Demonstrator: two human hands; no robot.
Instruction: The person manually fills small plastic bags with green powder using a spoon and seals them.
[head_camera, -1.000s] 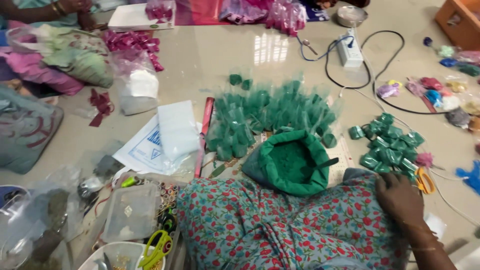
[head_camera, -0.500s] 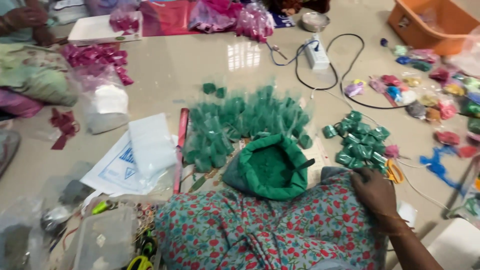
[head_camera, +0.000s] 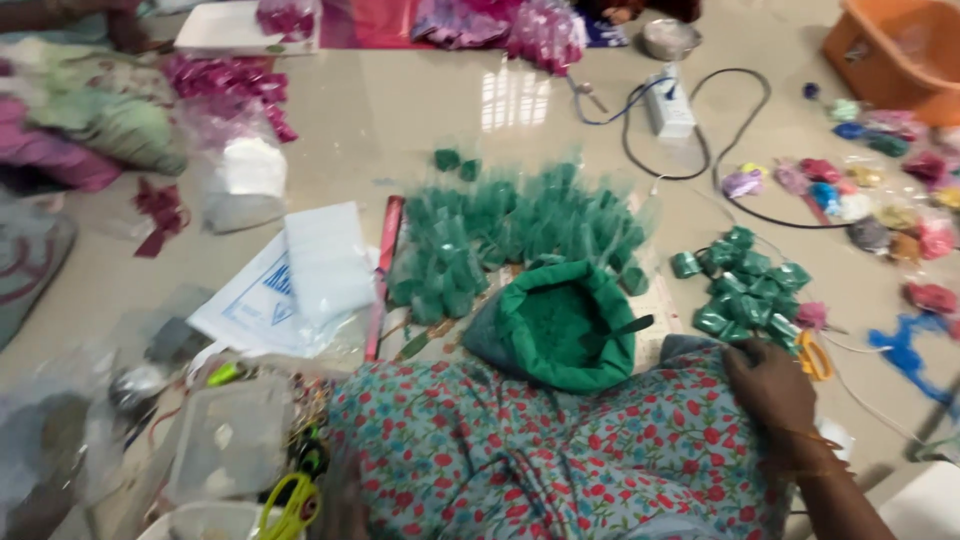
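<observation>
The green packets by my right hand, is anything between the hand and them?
Nothing visible blocks them. The right hand rests on the floral cloth, and the green packets lie just beyond its fingers on the floor. Yellow-handled scissors lie beside the hand, not between.

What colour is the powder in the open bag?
Deep green, in a green bag; clearest in the head view.

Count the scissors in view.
2: yellow-green-handled scissors bottom left beside the clear plastic container; orange-handled scissors just past the right hand. Others may be hidden among the clutter.
</observation>
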